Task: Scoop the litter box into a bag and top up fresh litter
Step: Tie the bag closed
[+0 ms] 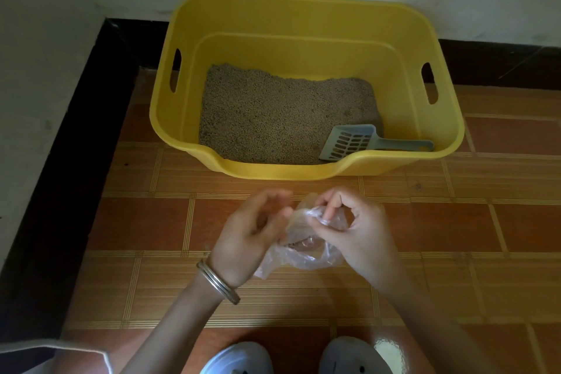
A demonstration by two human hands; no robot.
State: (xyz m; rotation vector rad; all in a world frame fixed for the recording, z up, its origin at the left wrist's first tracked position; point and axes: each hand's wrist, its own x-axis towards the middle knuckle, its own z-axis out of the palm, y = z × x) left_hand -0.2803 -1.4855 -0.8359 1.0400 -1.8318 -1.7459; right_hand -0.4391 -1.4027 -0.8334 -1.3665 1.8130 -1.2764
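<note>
A yellow litter box (306,14) stands on the tiled floor against the wall, holding brown-grey litter (282,118). A grey slotted scoop (358,141) lies in its front right corner, handle resting toward the right wall. In front of the box, both hands work a small clear plastic bag (306,255) with a little dark litter inside. My right hand (355,234) pinches the bag's gathered top. My left hand (252,234), with metal bangles on the wrist, has curled fingers at the bag's left side; its motion blur hides whether it grips the plastic.
A white wall and a black skirting (76,130) run along the left and back. Brown and tan floor tiles (485,222) spread right of the hands. Two grey shoe tips (239,358) show at the bottom edge. A pale cloth edge (45,355) sits bottom left.
</note>
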